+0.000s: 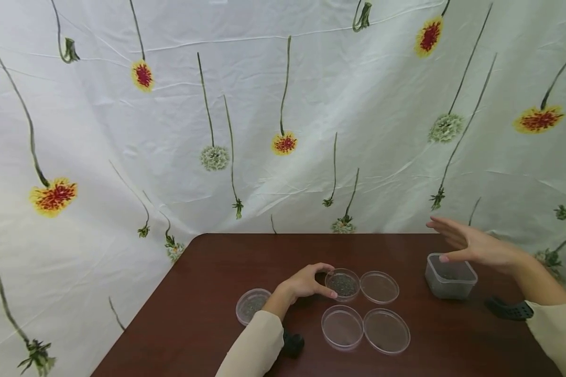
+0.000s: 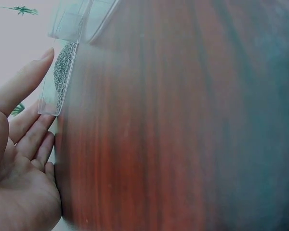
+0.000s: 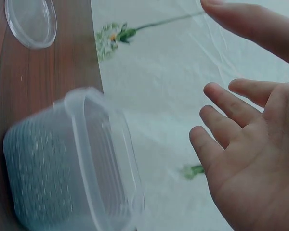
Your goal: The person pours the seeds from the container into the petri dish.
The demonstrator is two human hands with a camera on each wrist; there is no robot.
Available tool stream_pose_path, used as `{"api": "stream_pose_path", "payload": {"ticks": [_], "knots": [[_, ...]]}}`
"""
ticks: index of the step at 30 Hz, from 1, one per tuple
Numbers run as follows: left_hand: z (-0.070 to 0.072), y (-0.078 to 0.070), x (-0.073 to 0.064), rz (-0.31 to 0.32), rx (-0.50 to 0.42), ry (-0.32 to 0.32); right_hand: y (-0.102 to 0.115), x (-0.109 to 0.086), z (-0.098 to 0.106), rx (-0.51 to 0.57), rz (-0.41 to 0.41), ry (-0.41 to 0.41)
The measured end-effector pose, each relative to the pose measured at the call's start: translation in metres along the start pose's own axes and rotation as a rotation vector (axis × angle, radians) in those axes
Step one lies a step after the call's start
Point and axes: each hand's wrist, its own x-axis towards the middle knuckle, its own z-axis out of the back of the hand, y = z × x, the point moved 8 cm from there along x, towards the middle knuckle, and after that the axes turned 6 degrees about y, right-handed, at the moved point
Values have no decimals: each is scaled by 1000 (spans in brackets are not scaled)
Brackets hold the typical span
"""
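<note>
A clear petri dish [image 1: 342, 285] with a heap of small dark grey seeds [image 2: 65, 70] stands on the table. My left hand [image 1: 306, 283] holds this dish from its left side, thumb at the near rim and fingers at the far rim. In the left wrist view the thumb [image 2: 36, 72] lies along the dish wall. Over the clear square plastic tub [image 1: 450, 280] at the right, my right hand [image 1: 481, 247] is raised with fingers extended and nothing in it. Many of the same seeds [image 3: 41, 178] show through the tub's wall in the right wrist view.
Beside the held dish lies another clear round dish piece [image 1: 379, 287]. Nearer are two more, a left one [image 1: 342, 327] and a right one [image 1: 387, 331]. Left of my forearm sits a dish with seeds [image 1: 253, 305]. A flowered cloth [image 1: 245, 199] hangs behind the brown table [image 1: 207, 277].
</note>
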Motion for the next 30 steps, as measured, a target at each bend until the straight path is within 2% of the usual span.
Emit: {"api": "stream_pose_path", "payload": {"ticks": [6, 17, 22, 26, 30], "knots": [[-2, 0, 1, 0, 0, 4, 9, 14, -13, 32, 63, 39], [-1, 1, 2, -2, -7, 10, 22, 42, -45, 35, 107, 138], [0, 3, 3, -3, -14, 13, 21, 53, -64, 44, 98, 185], [0, 2, 3, -4, -6, 13, 16, 60, -82, -4, 120, 209], [-1, 0, 4, -5, 10, 16, 7, 62, -95, -61, 142, 199]]}}
